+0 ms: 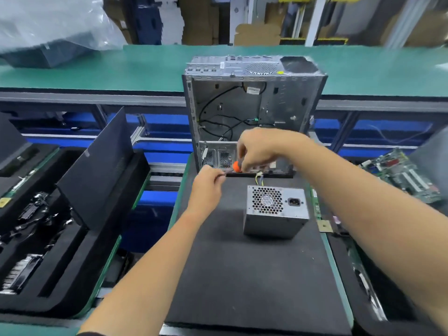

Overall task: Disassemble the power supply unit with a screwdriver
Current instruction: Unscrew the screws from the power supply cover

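Left hand fingers curled tight, pinching the thin metal shaft end of the screwdriver near the tip; the tip itself is too blurred to make out. Right hand fingers curled down around the orange handle, gripping it from above. Both hands sit at the front lower edge of the open computer case, hands close together, nearly touching.

Left to right: black foam trays on the left with dark parts in the slots, a black panel leaning upright against them. Centre: black mat on the green bench. Case stands at the far end of the mat, side open toward the camera, loose black cables inside. Power supply sits on the mat, out of the case, just in front of it and below the right forearm; fan grille and power socket face the camera. Coloured wires run from its back toward the case. Neither hand touches it. Far right: green circuit board lying at the edge. Behind: second green bench, cardboard, plastic wrap.
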{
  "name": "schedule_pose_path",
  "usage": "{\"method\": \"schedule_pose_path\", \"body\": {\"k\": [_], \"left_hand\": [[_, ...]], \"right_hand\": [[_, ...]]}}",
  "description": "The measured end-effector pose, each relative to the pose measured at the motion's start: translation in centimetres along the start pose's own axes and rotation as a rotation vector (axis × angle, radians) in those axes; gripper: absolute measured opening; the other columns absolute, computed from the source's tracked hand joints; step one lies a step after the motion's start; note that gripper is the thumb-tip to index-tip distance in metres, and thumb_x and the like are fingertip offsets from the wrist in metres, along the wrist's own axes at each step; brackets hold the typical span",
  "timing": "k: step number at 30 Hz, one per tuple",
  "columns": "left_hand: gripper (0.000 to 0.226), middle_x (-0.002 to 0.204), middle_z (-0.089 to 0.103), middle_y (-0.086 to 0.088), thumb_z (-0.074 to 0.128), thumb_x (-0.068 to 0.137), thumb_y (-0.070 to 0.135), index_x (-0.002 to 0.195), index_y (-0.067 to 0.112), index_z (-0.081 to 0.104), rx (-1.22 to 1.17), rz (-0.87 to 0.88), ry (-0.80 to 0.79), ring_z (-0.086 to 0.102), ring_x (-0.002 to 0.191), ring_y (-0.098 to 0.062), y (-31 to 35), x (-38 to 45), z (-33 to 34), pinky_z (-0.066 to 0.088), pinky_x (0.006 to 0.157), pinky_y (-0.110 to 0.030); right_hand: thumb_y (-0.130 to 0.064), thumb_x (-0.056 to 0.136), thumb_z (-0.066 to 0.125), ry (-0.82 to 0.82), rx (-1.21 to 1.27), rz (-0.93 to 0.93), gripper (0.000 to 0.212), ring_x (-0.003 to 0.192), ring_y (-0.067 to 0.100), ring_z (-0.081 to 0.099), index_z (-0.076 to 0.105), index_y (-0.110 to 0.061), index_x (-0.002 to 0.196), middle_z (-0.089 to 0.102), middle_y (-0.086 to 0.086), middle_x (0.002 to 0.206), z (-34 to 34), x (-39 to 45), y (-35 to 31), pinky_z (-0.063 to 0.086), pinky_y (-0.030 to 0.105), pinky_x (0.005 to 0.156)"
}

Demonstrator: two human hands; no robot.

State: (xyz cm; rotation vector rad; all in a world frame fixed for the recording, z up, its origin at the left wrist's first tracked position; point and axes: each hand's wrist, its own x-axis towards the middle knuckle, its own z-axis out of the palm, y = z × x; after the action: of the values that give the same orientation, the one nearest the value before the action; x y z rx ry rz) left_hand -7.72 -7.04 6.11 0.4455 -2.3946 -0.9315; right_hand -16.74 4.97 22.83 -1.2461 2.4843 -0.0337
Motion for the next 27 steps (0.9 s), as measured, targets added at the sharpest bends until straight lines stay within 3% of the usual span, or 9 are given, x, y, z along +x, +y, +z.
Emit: {"method": "schedule_pose_path", "body": {"k": [2, 5, 8, 12, 16, 19, 23, 27], "left_hand": [[0.011, 0.076, 0.047, 0.002, 0.060, 0.091, 0.009, 0.087, 0.002, 0.068, -0.043, 0.102, -0.054, 0.046, 0.075, -0.016, 3.1, 0.6, 1.7, 0.032, 0.068, -0.023], [0.018, 0.068, 0.050, 0.007, 0.060, 0.090, 0.009, 0.073, 0.002, 0.063, -0.131, 0.186, -0.135, 0.046, 0.071, -0.015, 6.5, 0.9, 4.2, 0.031, 0.064, -0.023], [0.016, 0.083, 0.066, -0.011, 0.058, 0.090, 0.007, 0.080, -0.004, 0.064, -0.137, 0.149, -0.291, 0.057, 0.079, -0.024, 8.2, 1.2, 6.4, 0.042, 0.072, -0.030], [0.012, 0.100, 0.067, -0.012, 0.058, 0.089, 0.004, 0.091, 0.003, 0.070, -0.121, 0.108, -0.423, 0.059, 0.091, -0.024, 8.5, 1.4, 8.3, 0.044, 0.082, -0.027], [0.014, 0.099, 0.063, -0.006, 0.058, 0.089, 0.000, 0.093, 0.004, 0.071, -0.099, 0.042, -0.411, 0.056, 0.085, -0.017, 7.5, 1.2, 8.7, 0.040, 0.065, -0.009], [0.012, 0.096, 0.063, -0.003, 0.062, 0.089, 0.003, 0.094, 0.006, 0.071, -0.108, 0.000, -0.378, 0.055, 0.080, -0.010, 7.1, 1.3, 8.5, 0.038, 0.063, 0.001], [0.011, 0.094, 0.065, 0.000, 0.065, 0.087, 0.010, 0.095, 0.009, 0.073, -0.103, 0.005, -0.371, 0.057, 0.085, -0.010, 6.9, 1.1, 8.4, 0.041, 0.079, -0.014], [0.010, 0.091, 0.063, 0.002, 0.066, 0.087, 0.011, 0.092, 0.012, 0.074, -0.106, 0.019, -0.354, 0.058, 0.083, -0.012, 6.9, 1.0, 8.7, 0.043, 0.080, -0.020]], "right_hand": [[-0.027, 0.071, 0.081, 0.173, 0.051, 0.024, 0.019, 0.055, 0.014, 0.067, 0.070, -0.015, 0.079, 0.070, 0.001, 0.066, -2.5, -1.9, 2.3, 0.052, 0.022, 0.053], [-0.027, 0.068, 0.082, 0.401, 0.173, 0.066, 0.020, 0.049, 0.011, 0.065, 0.064, -0.019, 0.072, 0.066, -0.003, 0.068, -4.0, -3.9, 5.0, 0.046, 0.018, 0.041], [-0.025, 0.068, 0.076, 0.415, 0.130, 0.147, 0.015, 0.057, 0.018, 0.064, 0.065, -0.014, 0.073, 0.068, 0.004, 0.072, -3.3, -4.5, 6.8, 0.044, 0.021, 0.043], [-0.023, 0.069, 0.072, 0.472, 0.071, 0.201, 0.023, 0.070, 0.027, 0.056, 0.066, -0.004, 0.080, 0.068, 0.013, 0.078, -0.8, -4.5, 7.6, 0.053, 0.034, 0.062], [-0.023, 0.071, 0.072, 0.488, 0.093, 0.200, 0.028, 0.066, 0.022, 0.047, 0.064, 0.000, 0.084, 0.062, 0.011, 0.075, 0.3, -4.3, 7.7, 0.040, 0.028, 0.050], [-0.022, 0.072, 0.072, 0.505, 0.114, 0.189, 0.030, 0.065, 0.021, 0.045, 0.065, 0.003, 0.087, 0.057, 0.010, 0.073, 0.4, -4.2, 7.6, 0.036, 0.027, 0.048], [-0.022, 0.072, 0.072, 0.492, 0.120, 0.193, 0.030, 0.065, 0.021, 0.045, 0.065, 0.003, 0.088, 0.058, 0.010, 0.074, 0.3, -4.1, 7.7, 0.037, 0.027, 0.049], [-0.021, 0.073, 0.071, 0.490, 0.129, 0.209, 0.028, 0.063, 0.021, 0.044, 0.065, 0.002, 0.088, 0.058, 0.010, 0.073, 0.3, -4.4, 8.2, 0.039, 0.026, 0.051]]}}
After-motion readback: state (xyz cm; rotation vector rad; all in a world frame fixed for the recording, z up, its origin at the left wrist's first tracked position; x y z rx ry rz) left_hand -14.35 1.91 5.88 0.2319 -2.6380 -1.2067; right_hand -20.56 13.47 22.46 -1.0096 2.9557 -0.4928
